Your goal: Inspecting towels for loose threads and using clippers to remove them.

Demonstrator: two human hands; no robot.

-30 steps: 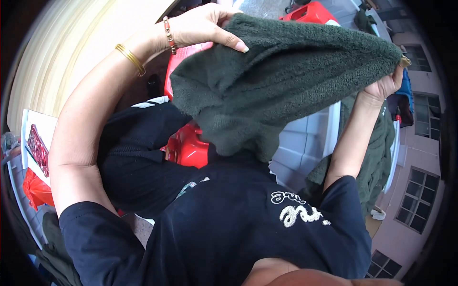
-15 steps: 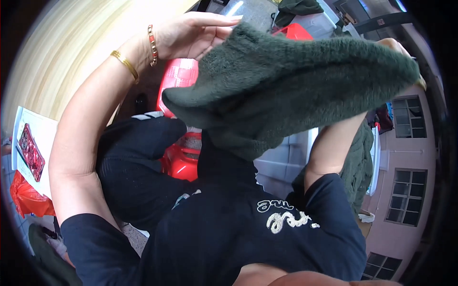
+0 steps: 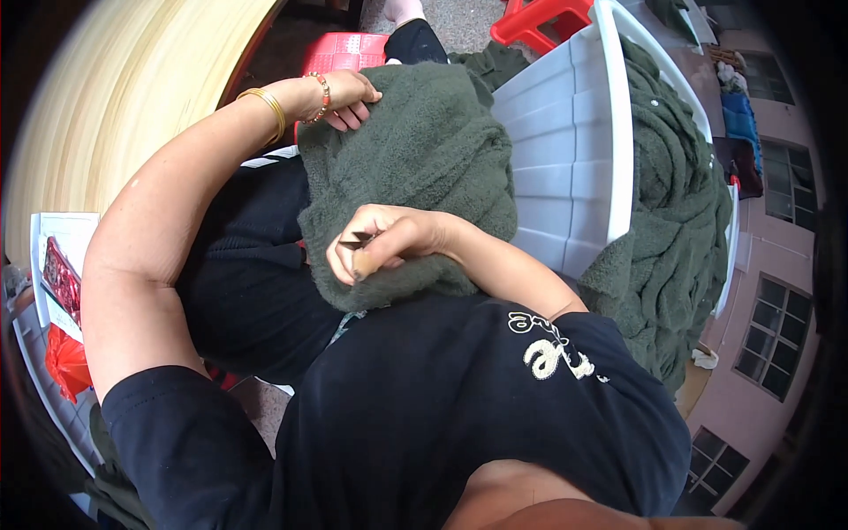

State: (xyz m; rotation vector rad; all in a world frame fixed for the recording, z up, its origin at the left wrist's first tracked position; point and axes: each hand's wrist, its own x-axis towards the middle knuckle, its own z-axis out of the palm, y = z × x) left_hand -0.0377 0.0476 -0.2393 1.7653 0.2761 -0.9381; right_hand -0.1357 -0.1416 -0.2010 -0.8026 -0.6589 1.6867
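A dark green fleece piece (image 3: 415, 132) lies spread over my lap. My left hand (image 3: 344, 99) is at its far left edge, fingers curled and closed on the fabric. Over the near part of the fleece is my right hand (image 3: 389, 238), closed around a small dark pointed tool (image 3: 356, 238) that looks like thread snips. Most of that tool is hidden inside my fingers. Bracelets circle my left wrist.
To the right stands a grey-white plastic bin (image 3: 565, 141), with a heap of green fleece (image 3: 671, 221) beyond its rim. A pale wooden table (image 3: 132, 106) is at the left. Red stools (image 3: 344, 51) stand ahead. Beside my left arm are a phone (image 3: 62, 274) and a red bag (image 3: 66, 362).
The fleece has come down from being held up and stretched between my hands onto my lap. My right hand has moved from the far right to the near middle, and the small tool now shows.
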